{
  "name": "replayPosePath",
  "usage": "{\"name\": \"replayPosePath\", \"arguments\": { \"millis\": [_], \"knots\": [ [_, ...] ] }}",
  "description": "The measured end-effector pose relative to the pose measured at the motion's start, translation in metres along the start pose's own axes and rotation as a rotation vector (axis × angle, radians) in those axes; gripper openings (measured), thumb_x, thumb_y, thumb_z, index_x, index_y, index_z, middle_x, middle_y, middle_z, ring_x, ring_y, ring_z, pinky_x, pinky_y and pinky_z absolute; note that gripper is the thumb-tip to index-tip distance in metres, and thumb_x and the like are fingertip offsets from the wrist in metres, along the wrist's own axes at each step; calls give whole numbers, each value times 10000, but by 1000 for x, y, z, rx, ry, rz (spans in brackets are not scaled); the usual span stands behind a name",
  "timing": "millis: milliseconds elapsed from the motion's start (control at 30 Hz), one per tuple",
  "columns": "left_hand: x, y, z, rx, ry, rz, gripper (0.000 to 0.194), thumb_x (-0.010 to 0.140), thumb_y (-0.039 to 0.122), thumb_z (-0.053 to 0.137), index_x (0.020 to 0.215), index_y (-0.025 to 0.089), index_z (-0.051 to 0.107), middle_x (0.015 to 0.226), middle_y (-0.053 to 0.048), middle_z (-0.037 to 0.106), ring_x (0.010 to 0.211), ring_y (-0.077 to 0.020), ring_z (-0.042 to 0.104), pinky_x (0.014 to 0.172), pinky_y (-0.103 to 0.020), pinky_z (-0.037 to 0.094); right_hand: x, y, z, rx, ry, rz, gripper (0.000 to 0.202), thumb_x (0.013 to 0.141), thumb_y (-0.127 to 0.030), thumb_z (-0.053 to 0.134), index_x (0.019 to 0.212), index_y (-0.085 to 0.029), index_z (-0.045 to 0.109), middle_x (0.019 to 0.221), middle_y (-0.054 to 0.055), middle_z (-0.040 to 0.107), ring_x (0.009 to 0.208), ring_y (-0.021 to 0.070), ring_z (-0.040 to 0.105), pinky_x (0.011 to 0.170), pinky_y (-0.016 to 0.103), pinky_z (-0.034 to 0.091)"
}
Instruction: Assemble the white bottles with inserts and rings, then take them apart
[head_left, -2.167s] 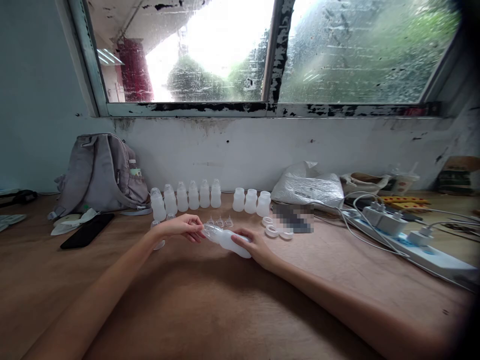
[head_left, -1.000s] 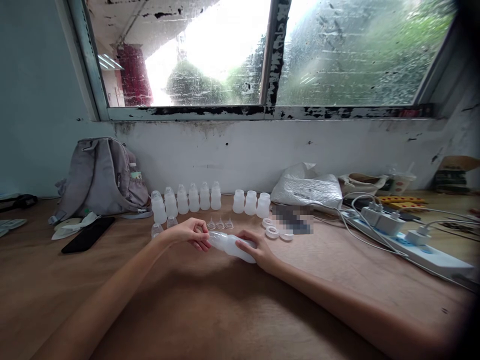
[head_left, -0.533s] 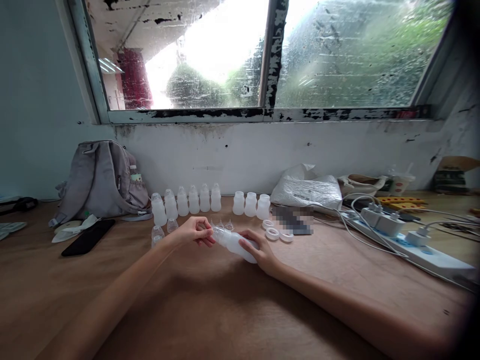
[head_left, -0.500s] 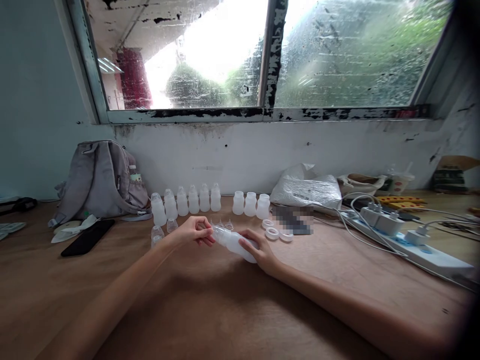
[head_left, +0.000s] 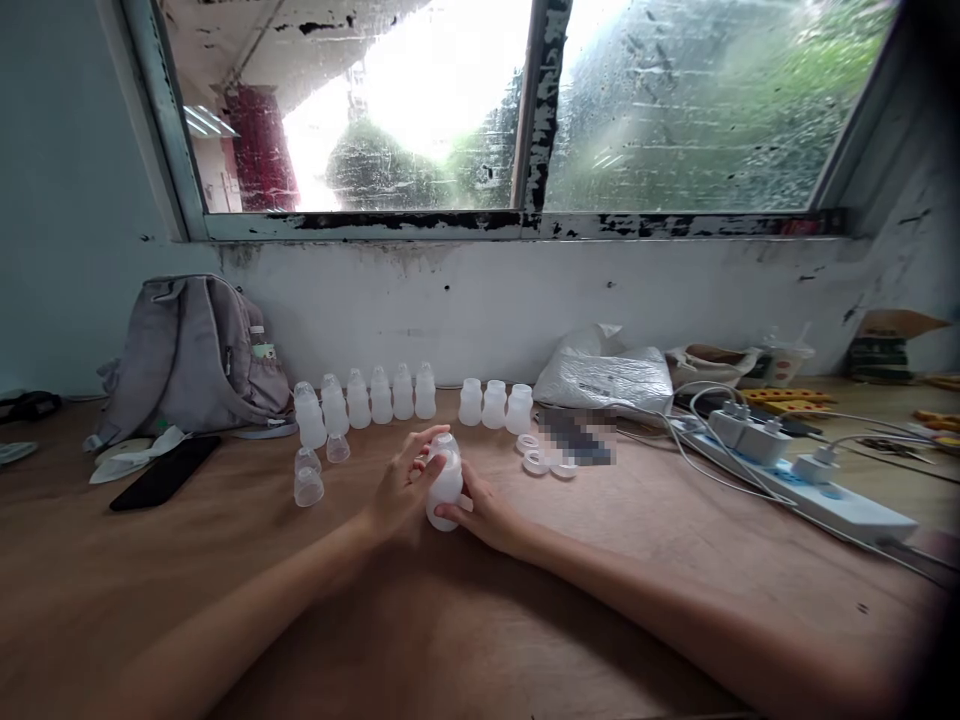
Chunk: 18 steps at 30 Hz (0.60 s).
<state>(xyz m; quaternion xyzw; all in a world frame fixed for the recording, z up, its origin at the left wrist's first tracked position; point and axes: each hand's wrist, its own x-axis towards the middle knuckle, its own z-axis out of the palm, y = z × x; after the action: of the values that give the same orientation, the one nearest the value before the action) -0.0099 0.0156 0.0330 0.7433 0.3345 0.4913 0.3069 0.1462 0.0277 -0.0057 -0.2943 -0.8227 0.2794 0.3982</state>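
Note:
A frosted white bottle stands nearly upright between my two hands. The fingers of my left hand close round its upper part and neck. My right hand grips the lower body from the right. Behind, a row of capped bottles stands along the wall. Three bottles without caps stand to their right. Several white rings lie on the table right of my hands. Clear caps sit on the left. What lies directly behind my hands is hidden.
On the left are a grey backpack and a black phone. A silvery package leans near the wall. The white power strip with plugs and cables lies right. The wooden table stretches in front.
The bottle has gone from tilted to nearly upright. My left hand has moved from its tip to round its upper part. The view has shifted slightly.

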Motion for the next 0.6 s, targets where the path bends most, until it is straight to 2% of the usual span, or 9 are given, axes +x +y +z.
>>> {"name": "replayPosePath", "arguments": {
  "millis": [233, 367, 467, 533, 600],
  "knots": [
    [-9, -9, 5, -17, 82, 30, 488, 770, 346, 523, 1222, 259, 359, 1203, -42, 445, 1029, -185, 461, 902, -298, 367, 1, 3, -2, 3, -40, 48, 458, 713, -350, 596, 1109, -190, 430, 898, 48, 602, 909, 213, 543, 788, 329, 434],
    [-6, -13, 10, -67, 93, -6, 527, 734, 350, 568, 1217, 256, 381, 1154, -35, 501, 975, -175, 502, 862, -286, 397, 3, 6, -3, 115, -91, 60, 486, 717, -380, 586, 1132, -179, 431, 971, 58, 589, 936, 209, 537, 788, 321, 445],
    [-3, -19, 12, -124, 118, -68, 526, 706, 377, 593, 1177, 209, 430, 1081, -52, 552, 942, -186, 525, 824, -285, 419, 3, 7, -7, 115, -141, 71, 488, 718, -401, 580, 1127, -167, 455, 1035, 73, 568, 939, 212, 534, 808, 337, 437],
    [-2, -22, 13, -164, 127, -91, 517, 688, 389, 609, 1139, 182, 462, 1047, -63, 571, 933, -194, 533, 812, -286, 426, 3, 5, -12, 114, -182, 60, 571, 701, -403, 602, 1189, -182, 404, 1097, 82, 536, 978, 216, 516, 841, 349, 421],
    [-2, -23, 14, -205, 121, -92, 518, 672, 384, 628, 1122, 178, 477, 1050, -66, 575, 926, -197, 540, 806, -288, 429, 3, 2, -19, 161, -191, 41, 660, 731, -411, 571, 1284, -219, 265, 1185, 92, 475, 1048, 212, 480, 870, 356, 408]
  ]
}}
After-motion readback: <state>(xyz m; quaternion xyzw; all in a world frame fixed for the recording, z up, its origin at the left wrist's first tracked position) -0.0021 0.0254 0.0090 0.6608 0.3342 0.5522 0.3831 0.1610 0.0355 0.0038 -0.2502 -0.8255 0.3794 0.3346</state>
